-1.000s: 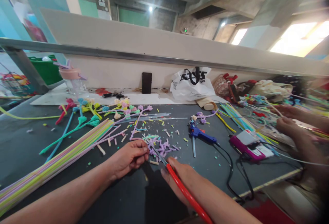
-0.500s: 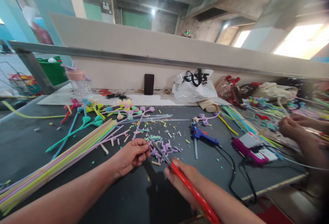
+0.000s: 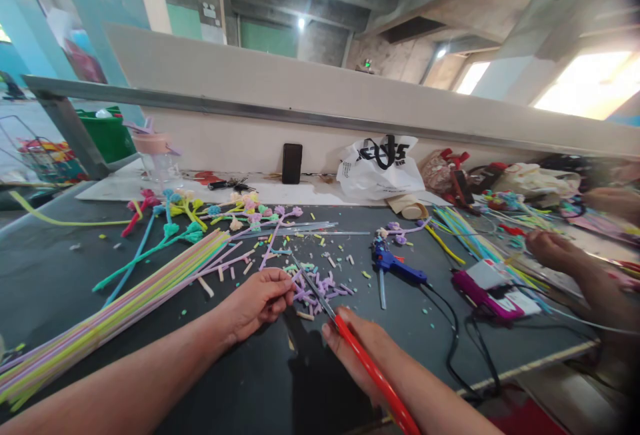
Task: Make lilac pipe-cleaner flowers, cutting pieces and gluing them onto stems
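Note:
My left hand (image 3: 265, 295) is closed in a pinch above the dark tabletop. A bit of lilac pipe cleaner (image 3: 297, 280) shows at its fingertips, mostly hidden by the fingers. My right hand (image 3: 357, 342) is wrapped around red-handled scissors (image 3: 370, 362). Their slim metal blades point up and left, close to the left fingertips. Just behind both hands lies a pile of short lilac pipe cleaner pieces (image 3: 325, 286). A bundle of long pastel pipe cleaners (image 3: 150, 295) lies left of my left hand.
A blue glue gun (image 3: 400, 266) with a black cord lies to the right, near a magenta-and-white device (image 3: 493, 292). Pipe cleaner flowers (image 3: 190, 232), a phone (image 3: 292, 163) and a white bag (image 3: 377, 168) stand farther back. Another person's hand (image 3: 550, 248) works at the right.
The view has shifted slightly. My hands and the scissors keep nearly the same pose, with the blades still near the left fingertips. The other person's hands have moved apart.

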The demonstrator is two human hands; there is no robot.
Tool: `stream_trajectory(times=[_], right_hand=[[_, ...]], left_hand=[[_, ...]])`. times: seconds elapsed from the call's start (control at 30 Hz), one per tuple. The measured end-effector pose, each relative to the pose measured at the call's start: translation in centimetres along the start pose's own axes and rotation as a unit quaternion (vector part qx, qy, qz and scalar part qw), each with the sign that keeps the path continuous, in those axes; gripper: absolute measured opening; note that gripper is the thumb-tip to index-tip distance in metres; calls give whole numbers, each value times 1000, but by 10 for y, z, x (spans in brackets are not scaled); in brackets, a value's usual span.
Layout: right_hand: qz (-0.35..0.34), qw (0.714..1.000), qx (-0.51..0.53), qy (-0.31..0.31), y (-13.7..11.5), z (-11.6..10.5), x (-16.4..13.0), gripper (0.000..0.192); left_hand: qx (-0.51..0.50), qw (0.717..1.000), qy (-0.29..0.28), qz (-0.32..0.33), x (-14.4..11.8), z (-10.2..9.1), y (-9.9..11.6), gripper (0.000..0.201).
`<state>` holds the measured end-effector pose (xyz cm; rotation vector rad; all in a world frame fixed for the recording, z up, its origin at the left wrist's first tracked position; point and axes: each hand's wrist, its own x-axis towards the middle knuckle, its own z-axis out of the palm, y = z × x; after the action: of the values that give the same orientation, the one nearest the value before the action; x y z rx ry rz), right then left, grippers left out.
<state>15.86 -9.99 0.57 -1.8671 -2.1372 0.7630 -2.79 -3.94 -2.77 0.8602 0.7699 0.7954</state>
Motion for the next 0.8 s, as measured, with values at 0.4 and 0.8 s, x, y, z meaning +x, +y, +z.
stream_trajectory(times=[0.4, 0.8], right_hand=[[-26, 999, -43, -9, 1, 9, -3, 18], [0, 999, -24, -29, -6, 3, -1, 15]], left_hand=[[-18, 1000, -4, 13, 4, -5, -4, 17], [-7, 1000, -6, -3, 3, -4, -4, 16]])
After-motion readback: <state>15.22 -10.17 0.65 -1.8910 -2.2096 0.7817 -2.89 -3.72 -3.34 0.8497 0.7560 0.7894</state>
